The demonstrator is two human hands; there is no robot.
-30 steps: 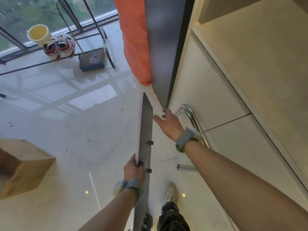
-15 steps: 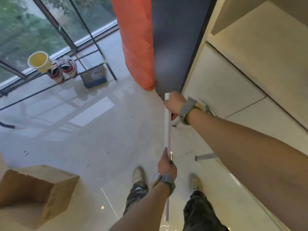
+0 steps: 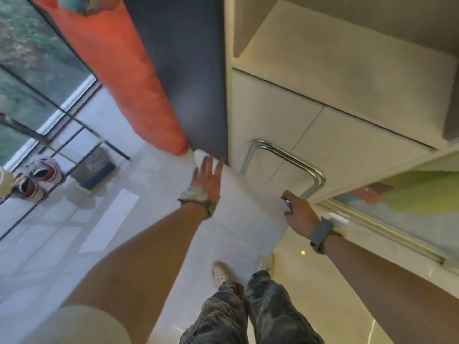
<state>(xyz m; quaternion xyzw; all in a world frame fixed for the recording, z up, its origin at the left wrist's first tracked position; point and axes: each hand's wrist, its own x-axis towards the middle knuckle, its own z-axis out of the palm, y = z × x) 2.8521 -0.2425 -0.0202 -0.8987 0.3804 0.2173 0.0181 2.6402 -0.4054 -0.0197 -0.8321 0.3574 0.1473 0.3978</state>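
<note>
A large flat white panel (image 3: 243, 219) leans tilted beside a cream cabinet (image 3: 273, 115). The left hand (image 3: 207, 178) presses flat on it, grip wide; the right hand (image 3: 299, 214) seemingly pinches its blurred edge in its grip. Held so lightly, it could slip against the bent chrome tubes (image 3: 285, 157).

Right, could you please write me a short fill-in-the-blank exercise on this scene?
1. The left hand lies ____ on the white panel.
2. The right hand grips the panel's right ____.
3. The fabric beside the dark wall is ____.
Missing words: flat; edge; orange.
</note>
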